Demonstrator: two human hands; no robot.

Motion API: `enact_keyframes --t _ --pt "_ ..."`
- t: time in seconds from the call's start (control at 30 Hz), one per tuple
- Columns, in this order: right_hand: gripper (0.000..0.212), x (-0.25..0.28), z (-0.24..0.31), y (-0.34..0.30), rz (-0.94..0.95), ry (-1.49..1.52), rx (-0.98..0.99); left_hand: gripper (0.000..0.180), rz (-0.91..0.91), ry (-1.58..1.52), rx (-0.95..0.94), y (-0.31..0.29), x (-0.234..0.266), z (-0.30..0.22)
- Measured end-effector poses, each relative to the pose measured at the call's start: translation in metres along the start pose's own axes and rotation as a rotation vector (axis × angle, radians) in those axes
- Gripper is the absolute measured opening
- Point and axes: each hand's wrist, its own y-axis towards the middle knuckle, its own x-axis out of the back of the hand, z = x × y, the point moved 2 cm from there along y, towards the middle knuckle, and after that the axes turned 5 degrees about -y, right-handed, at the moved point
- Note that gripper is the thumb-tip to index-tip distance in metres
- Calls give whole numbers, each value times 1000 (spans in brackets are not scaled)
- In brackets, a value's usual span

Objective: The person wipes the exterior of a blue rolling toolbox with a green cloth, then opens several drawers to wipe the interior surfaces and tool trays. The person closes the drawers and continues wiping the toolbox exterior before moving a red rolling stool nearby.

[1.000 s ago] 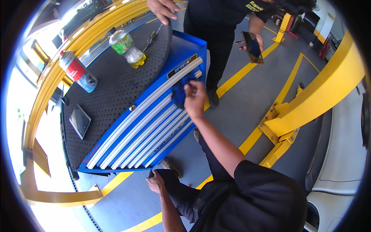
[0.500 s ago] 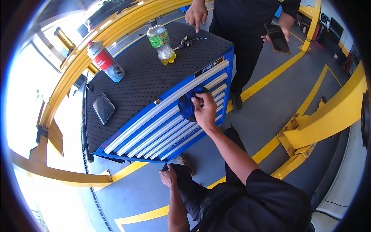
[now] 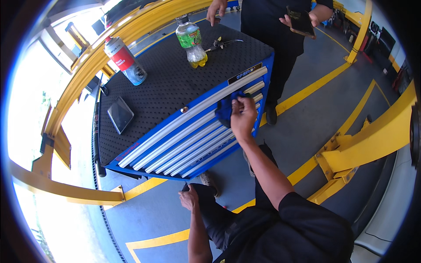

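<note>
Cloth (image 3: pixel 223 112), dark blue and bunched up, appears pressed to the silver-striped front of the blue tool cabinet (image 3: pixel 193 127), slightly right of centre and above mid-height in the frame. The right hand (image 3: pixel 244 118) grasps it, thumb and fingers pinched together around the folds. The left hand (image 3: pixel 188 198) is at lower centre, under the cabinet's bottom corner and beside the bent knee (image 3: pixel 201 190); whether its curled fingers hold anything, I cannot tell. A round lock (image 3: pixel 184 109) shows left of the cloth. A black dimpled mat (image 3: pixel 162 83) covers the cabinet's top: a dark flat device (image 3: pixel 120 115) lies toward the left, a red-and-grey can (image 3: pixel 126 61) stands at upper left, and a green-labelled bottle (image 3: pixel 191 44) stands at upper centre, just beside a small metal tool (image 3: pixel 219 44). At the upper edge, a co-worker's hand (image 3: pixel 216 11) hangs near the mat's far side; a phone (image 3: pixel 301 22) is held at upper right. A yellow beam (image 3: pixel 372 149) curves across the right side, over grey floor (image 3: pixel 307 127).
</note>
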Motion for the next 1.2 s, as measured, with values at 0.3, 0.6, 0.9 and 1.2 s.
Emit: enact_keyframes --t 0.3,0.6,0.9,1.2 --pt "15 4 -11 9 128 -22 37 76 -15 11 -26 0 0 12" --pt "12 7 -28 44 -193 -92 -98 77 2 8 8 2 2 11" --pt "17 -26 20 -52 122 43 179 76 -16 24 -20 3 3 11" --pt "11 64 -86 118 -292 -54 -158 80 -36 60 -12 12 0 16"
